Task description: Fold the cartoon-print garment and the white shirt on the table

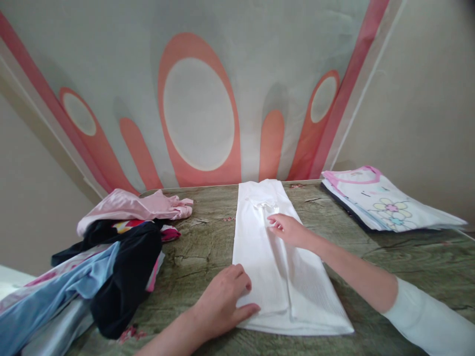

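A white ribbed garment [260, 247] lies folded into a long strip down the middle of the table. My left hand [226, 299] rests on its near left edge, fingers curled with the thumb pressing the cloth flat. My right hand [289, 228] lies on the upper middle of the strip, fingers stretched out flat towards its left side. Neither hand lifts the cloth.
A heap of unfolded clothes [111, 247], pink, black, blue and patterned, sits at the left of the wood-patterned table [408, 252]. A stack of folded white garments with a flower print [386, 202] lies at the far right. A wall with orange shapes rises behind.
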The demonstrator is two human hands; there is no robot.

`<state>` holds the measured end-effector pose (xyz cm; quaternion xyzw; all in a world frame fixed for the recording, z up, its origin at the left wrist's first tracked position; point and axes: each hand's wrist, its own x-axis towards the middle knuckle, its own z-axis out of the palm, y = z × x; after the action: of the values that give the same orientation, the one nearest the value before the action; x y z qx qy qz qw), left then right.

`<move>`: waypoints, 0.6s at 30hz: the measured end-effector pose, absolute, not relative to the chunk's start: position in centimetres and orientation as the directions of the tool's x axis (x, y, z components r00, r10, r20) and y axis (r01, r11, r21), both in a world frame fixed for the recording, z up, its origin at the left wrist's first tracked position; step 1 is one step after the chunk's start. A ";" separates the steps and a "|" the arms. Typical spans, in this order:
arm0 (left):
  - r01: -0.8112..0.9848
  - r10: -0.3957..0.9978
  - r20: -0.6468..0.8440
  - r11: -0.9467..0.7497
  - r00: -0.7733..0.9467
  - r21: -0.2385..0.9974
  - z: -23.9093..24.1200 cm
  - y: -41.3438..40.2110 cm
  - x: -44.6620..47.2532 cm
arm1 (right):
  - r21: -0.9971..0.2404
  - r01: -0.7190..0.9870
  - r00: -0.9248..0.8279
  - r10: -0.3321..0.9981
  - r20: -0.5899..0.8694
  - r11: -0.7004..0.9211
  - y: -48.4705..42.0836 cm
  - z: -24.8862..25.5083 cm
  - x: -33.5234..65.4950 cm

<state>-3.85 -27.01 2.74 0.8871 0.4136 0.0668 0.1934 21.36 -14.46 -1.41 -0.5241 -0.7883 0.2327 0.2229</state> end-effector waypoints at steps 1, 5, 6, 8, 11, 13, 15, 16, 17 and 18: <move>0.710 0.755 -0.053 -0.587 0.653 0.390 2.8 -27.2 -3.9 | -0.591 0.749 -0.310 0.947 0.087 0.300 -13.2 -1.3 20.9; 0.713 0.739 -0.070 -0.613 0.670 0.341 3.0 -27.9 -4.2 | -0.533 0.821 -0.214 0.976 0.047 0.206 -9.6 -1.3 19.1; 0.712 0.736 -0.073 -0.619 0.673 0.332 3.1 -28.0 -4.4 | -0.524 0.830 -0.196 0.980 0.045 0.190 -9.1 -1.4 18.7; 0.712 0.729 -0.084 -0.627 0.679 0.317 3.3 -28.3 -4.7 | -0.504 0.850 -0.156 0.987 0.039 0.154 -8.6 -1.7 17.9; 0.716 0.716 -0.121 -0.639 0.687 0.281 3.6 -28.7 -4.9 | -0.477 0.872 -0.104 0.994 0.040 0.110 -8.5 -2.2 17.1; 0.720 0.709 -0.146 -0.649 0.689 0.245 3.9 -29.0 -5.0 | -0.464 0.881 -0.079 0.996 0.051 0.094 -8.7 -2.5 16.8; 0.721 0.704 -0.164 -0.658 0.691 0.215 4.3 -29.2 -4.9 | -0.456 0.886 -0.063 0.996 0.066 0.086 -9.0 -2.8 16.6; 0.720 0.699 -0.174 -0.663 0.693 0.205 4.4 -29.3 -4.8 | -0.454 0.887 -0.056 0.996 0.076 0.085 -9.2 -2.9 16.6; 0.719 0.695 -0.184 -0.666 0.695 0.200 4.5 -29.4 -4.7 | -0.451 0.888 -0.051 0.995 0.091 0.087 -9.4 -3.0 16.6; 0.718 0.691 -0.194 -0.668 0.696 0.198 4.6 -29.5 -4.7 | -0.450 0.888 -0.051 0.993 0.106 0.094 -9.6 -3.1 16.6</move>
<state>-4.66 -29.48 4.59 0.9117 0.3863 -0.0511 0.1300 16.61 -9.56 -3.12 -0.6600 -0.7126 0.1326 0.1975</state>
